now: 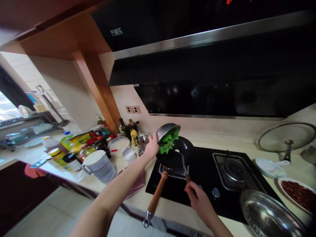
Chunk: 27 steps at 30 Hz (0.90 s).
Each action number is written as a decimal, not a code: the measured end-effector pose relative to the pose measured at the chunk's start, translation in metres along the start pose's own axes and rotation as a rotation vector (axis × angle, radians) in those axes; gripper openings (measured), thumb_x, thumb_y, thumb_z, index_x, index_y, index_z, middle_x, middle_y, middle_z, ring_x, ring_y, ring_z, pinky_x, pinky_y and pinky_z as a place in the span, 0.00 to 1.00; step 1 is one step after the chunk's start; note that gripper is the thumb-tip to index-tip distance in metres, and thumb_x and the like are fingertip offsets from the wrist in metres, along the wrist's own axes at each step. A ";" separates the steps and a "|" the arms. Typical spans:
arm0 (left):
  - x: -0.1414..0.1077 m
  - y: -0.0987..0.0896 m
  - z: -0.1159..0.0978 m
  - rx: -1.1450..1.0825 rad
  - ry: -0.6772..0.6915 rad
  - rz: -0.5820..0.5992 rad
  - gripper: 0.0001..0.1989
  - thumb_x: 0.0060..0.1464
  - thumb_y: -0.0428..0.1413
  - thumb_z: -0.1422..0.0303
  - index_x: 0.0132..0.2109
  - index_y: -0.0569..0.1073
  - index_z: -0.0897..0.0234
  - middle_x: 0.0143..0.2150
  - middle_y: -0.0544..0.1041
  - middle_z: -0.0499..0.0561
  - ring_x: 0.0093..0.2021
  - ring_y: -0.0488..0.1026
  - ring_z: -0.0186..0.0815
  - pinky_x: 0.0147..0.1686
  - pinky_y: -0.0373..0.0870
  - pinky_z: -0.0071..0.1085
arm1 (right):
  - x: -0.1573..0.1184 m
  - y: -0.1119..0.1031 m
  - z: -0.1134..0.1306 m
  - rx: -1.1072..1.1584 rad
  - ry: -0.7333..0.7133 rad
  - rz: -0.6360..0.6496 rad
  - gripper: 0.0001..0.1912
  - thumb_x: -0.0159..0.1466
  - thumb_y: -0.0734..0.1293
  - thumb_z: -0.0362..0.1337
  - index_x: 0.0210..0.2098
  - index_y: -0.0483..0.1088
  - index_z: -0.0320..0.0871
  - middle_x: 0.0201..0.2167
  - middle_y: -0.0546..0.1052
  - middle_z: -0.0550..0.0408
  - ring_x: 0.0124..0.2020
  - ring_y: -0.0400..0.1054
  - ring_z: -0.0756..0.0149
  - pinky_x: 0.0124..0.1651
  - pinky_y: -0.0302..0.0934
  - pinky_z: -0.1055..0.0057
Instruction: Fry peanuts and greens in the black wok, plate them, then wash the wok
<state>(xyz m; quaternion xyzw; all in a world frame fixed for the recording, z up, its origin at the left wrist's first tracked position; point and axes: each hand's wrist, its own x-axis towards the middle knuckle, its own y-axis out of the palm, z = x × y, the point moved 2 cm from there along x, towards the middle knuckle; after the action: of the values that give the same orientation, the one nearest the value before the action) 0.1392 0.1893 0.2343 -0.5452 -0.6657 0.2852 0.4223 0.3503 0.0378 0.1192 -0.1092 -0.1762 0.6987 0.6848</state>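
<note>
My left hand [152, 147] grips the rim of a metal bowl [168, 129], tipped on its side above the wok. Green leafy vegetables [170, 141] hang at the bowl's mouth, over the black wok [187, 146] on the left burner. My right hand [197, 197] is closed round the wooden handle of a spatula [184, 164], whose metal end reaches into the wok. Between my arms the wok's wooden handle [158, 193] sticks out past the counter's front edge; neither hand touches it. The spatula's blade is hard to make out against the dark wok.
Left of the stove stand a water pitcher [99, 165], a lidded tub [118, 146] and several bottles. On the right are a steel basin [270, 214], a plate of sliced dark-red meat [300, 194] and a glass lid [287, 138]. A range hood [197, 65] slopes overhead.
</note>
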 end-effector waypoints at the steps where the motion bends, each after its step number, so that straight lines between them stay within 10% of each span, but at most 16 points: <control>1: 0.002 0.007 -0.006 0.073 0.042 0.011 0.37 0.53 0.47 0.79 0.68 0.45 0.63 0.62 0.57 0.70 0.47 0.76 0.52 0.50 0.69 0.51 | -0.008 -0.013 -0.002 0.005 -0.016 -0.011 0.15 0.63 0.56 0.48 0.28 0.65 0.47 0.20 0.67 0.60 0.21 0.60 0.67 0.24 0.53 0.73; 12: 0.005 0.004 -0.041 0.485 0.232 -0.053 0.35 0.57 0.39 0.80 0.69 0.42 0.53 0.67 0.52 0.66 0.51 0.73 0.52 0.47 0.71 0.49 | -0.015 -0.088 0.006 -0.145 -0.145 0.028 0.11 0.60 0.59 0.41 0.29 0.72 0.46 0.23 0.73 0.58 0.21 0.60 0.68 0.25 0.52 0.72; 27: -0.029 -0.005 -0.022 0.439 0.220 -0.169 0.36 0.55 0.43 0.78 0.69 0.40 0.63 0.67 0.51 0.67 0.55 0.69 0.48 0.49 0.71 0.40 | -0.003 -0.114 0.002 -0.127 -0.171 0.147 0.12 0.61 0.59 0.41 0.30 0.73 0.46 0.26 0.75 0.58 0.26 0.65 0.65 0.31 0.56 0.70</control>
<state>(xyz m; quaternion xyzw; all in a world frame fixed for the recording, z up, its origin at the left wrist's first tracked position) 0.1573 0.1579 0.2413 -0.4109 -0.5810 0.3255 0.6226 0.4545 0.0344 0.1661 -0.1051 -0.2693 0.7413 0.6057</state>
